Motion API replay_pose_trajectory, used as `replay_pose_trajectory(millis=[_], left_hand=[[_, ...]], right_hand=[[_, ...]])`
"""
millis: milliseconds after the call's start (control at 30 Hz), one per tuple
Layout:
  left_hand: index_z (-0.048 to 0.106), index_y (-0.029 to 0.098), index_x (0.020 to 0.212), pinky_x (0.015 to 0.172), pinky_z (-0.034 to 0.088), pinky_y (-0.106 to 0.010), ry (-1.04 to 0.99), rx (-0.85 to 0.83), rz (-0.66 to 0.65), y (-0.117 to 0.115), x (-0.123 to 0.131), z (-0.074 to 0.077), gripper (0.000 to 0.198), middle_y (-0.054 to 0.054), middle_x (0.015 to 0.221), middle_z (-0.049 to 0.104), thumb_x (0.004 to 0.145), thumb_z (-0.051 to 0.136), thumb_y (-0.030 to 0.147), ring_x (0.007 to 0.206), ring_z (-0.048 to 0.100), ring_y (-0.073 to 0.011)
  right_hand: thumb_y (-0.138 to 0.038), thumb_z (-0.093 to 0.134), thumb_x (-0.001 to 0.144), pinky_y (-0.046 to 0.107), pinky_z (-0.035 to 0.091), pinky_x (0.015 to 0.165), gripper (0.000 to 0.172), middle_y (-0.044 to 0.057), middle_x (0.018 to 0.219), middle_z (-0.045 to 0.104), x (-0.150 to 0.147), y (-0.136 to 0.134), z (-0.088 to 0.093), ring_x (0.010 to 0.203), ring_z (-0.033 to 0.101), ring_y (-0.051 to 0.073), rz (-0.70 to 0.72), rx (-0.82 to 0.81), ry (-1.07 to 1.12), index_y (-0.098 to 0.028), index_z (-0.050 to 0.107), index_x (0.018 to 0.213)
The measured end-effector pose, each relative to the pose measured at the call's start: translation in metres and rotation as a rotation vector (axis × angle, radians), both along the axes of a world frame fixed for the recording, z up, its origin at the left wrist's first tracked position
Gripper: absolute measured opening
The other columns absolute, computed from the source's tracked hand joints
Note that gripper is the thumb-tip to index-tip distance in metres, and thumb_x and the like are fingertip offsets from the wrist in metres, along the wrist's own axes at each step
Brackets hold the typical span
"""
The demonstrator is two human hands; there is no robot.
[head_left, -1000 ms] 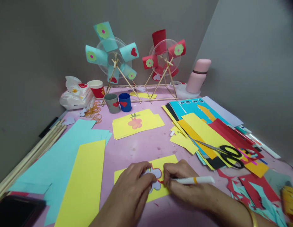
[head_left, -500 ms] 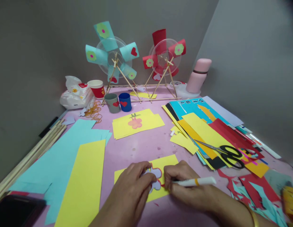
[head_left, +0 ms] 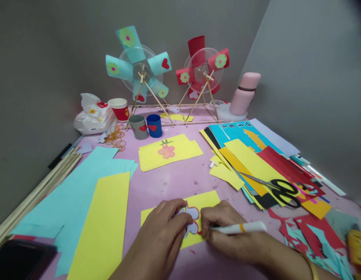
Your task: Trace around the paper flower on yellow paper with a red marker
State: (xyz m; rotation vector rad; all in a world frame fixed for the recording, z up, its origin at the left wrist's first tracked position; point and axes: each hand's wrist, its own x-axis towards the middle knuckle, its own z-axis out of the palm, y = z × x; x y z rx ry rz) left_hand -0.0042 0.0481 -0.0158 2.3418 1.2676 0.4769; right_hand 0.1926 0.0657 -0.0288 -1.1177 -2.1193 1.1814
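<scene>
On a yellow paper card (head_left: 211, 197) lies a pale lilac flower-shaped paper cutout (head_left: 193, 212), its left part hidden under my fingers. My left hand (head_left: 165, 223) holds the cutout down, thumb and fingers bent over it. In my right hand (head_left: 223, 223) is a white felt-tip pen (head_left: 250, 227) with an orange band. Its red tip touches the card just right of the cutout's lower petal. A red line runs along the cutout's right edge. Farther back is a stack of yellow cards (head_left: 183, 151) with a pinkish flower drawn on top.
Scissors (head_left: 265, 182) lie on coloured paper sheets at the right, near paper scraps (head_left: 317, 241). Yellow paper (head_left: 101, 221), blue paper (head_left: 66, 194), sticks (head_left: 49, 182) and a phone (head_left: 24, 258) are left. Two paper-bladed wheels (head_left: 144, 79), small cups (head_left: 154, 126) and a pink flask (head_left: 243, 95) stand behind.
My right hand and the pen tip have shifted slightly towards me along the lower petal. My left hand stays on the cutout.
</scene>
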Motion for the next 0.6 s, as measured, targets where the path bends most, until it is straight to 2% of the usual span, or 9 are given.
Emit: replay_pose_trajectory(millis=[333,600], left_hand=[[0.057,0.026,0.096,0.085,0.049,-0.036,0.018,0.025,0.004,-0.0021,-0.0015,-0.0023,0.021,-0.006,0.112,0.056,0.09,0.04,0.017,0.104,0.053,-0.0212],[0.057,0.028,0.097,0.088,0.047,-0.038,0.002,0.009,0.009,-0.0003,-0.0019,-0.0041,0.022,-0.004,0.118,0.055,0.09,0.039,0.016,0.109,0.051,-0.0215]], right_hand=[[-0.008,0.046,0.062,0.021,0.038,0.053,0.017,-0.004,0.055,0.058,-0.0065,0.001,-0.002,0.049,0.05,0.01,0.025,0.016,0.075,-0.02,0.058,0.062],[-0.01,0.045,0.063,0.02,0.033,0.05,0.013,-0.006,0.053,0.049,-0.0099,0.0006,0.0033,0.047,0.043,0.009,0.038,-0.002,0.113,-0.02,0.053,0.061]])
